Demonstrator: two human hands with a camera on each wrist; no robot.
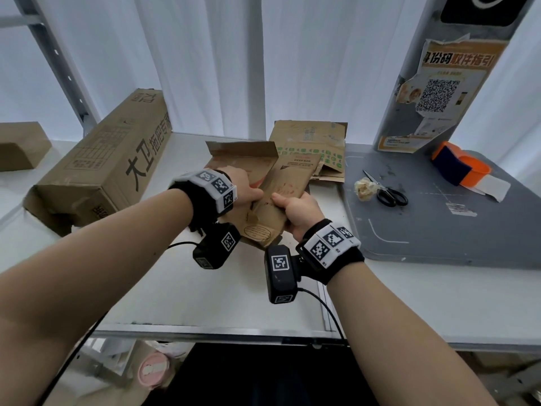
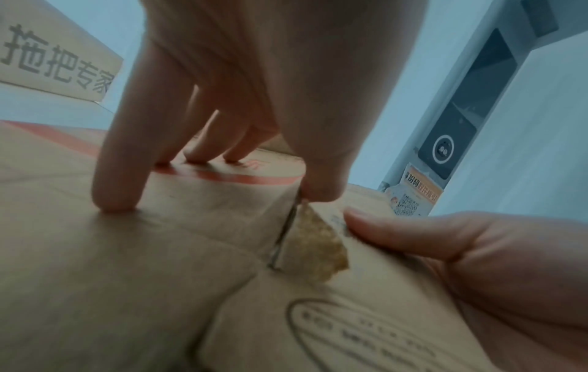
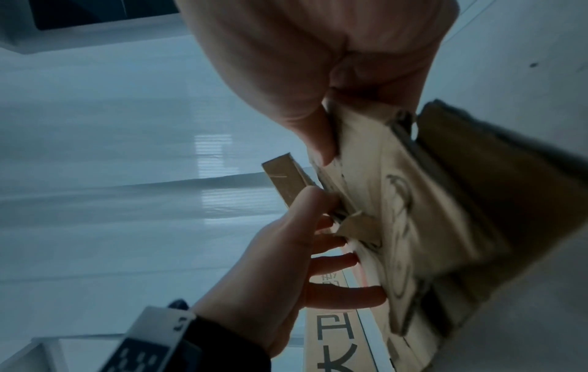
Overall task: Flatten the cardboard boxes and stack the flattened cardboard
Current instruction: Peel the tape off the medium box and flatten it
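While we look down from the head view, our left hand (image 1: 244,187) and right hand (image 1: 295,212) both clutch one collapsed cardboard box (image 1: 272,197), held tilted above the white counter (image 1: 205,291). The left grip wraps the box's left edge; the right grip closes on its near right side. Just beyond the grip lies the stack of flattened cardboard (image 1: 316,148), touching the counter. Left of the grip sits a long printed carton (image 1: 108,162); right of it, on a grey mat (image 1: 439,224), lie scissors (image 1: 386,190) and a crumpled wad of tape (image 1: 364,189).

In the left wrist view, our left fingertips (image 2: 116,198) press on the box panel (image 2: 111,264) while the thumb pinches its edge at a torn seam. Our right thumb (image 2: 397,231) lies just beside that tear.

In the right wrist view, our right grip (image 3: 318,88) is closed on the folded panels (image 3: 397,214), and our left fingers (image 3: 337,261) touch the opposite face.
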